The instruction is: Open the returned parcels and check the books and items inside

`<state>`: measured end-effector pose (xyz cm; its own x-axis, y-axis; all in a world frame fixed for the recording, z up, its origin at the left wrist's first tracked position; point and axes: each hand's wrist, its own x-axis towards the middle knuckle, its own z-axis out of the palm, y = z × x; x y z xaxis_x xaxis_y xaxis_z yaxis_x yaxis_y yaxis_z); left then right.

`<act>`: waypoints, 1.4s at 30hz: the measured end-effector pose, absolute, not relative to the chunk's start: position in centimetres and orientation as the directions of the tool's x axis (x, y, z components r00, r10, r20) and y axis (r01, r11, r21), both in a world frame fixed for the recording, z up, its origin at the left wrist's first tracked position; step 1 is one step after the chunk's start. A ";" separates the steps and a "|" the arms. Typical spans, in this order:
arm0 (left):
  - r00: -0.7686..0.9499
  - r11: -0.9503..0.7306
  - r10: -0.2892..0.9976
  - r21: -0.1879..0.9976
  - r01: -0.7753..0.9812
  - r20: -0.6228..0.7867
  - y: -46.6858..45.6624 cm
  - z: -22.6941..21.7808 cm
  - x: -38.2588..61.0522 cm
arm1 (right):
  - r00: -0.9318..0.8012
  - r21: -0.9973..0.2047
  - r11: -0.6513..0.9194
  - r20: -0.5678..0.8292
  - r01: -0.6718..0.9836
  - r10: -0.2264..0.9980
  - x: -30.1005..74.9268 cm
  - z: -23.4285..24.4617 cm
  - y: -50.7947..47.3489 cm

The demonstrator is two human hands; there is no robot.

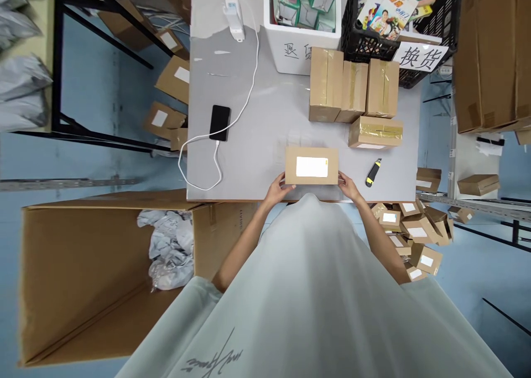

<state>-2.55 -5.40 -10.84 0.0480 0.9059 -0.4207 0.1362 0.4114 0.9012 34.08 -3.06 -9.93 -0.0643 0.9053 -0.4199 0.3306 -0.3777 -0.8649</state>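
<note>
I'm gripping a labelled cardboard box (312, 166) at the near edge of the table (257, 140); its long axis is running left to right between the fingers, the left hand (274, 193) holding one end, the right hand (349, 186) the other, neither sitting nearer. Remotely, I can't tell whether it's resting or hovering. A knife (373, 172) is lying rightward, taped boxes (354, 90) standing beyond.

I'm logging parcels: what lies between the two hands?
In the head view, a cardboard box with a white label lies between the left hand and right hand.
</note>
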 end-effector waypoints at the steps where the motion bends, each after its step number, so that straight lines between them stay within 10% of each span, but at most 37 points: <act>1: 0.059 0.413 0.904 0.902 0.130 -0.422 -5.7 -10.9 -2.4 | -0.107 -0.883 -0.355 -0.403 0.308 0.909 33.8 -9.9 -3.8; 17: -0.149 0.272 0.960 0.904 0.328 -0.235 -2.3 -5.9 -3.8 | -0.049 -0.762 -0.172 -0.259 0.624 0.965 32.8 -2.6 0.3; 28: -0.311 0.352 0.913 0.898 0.265 -0.266 -2.5 -6.1 -0.3 | 0.099 -0.845 -0.268 -0.251 0.462 0.963 31.7 -4.8 1.1; 34: -0.163 0.210 0.971 0.952 0.223 -0.176 -1.9 -4.3 1.6 | 0.268 -0.863 -0.389 -0.311 0.321 0.912 35.2 -5.6 0.3; 38: -0.192 0.457 0.884 0.875 0.160 -0.426 0.5 -4.6 1.9 | 0.414 -0.785 -0.495 -0.337 0.373 0.846 37.6 -6.3 0.7; 42: 0.150 0.540 0.828 0.840 0.049 -0.540 0.8 -4.8 3.2 | 0.469 -0.762 -0.521 -0.325 0.384 0.821 38.9 -6.6 0.9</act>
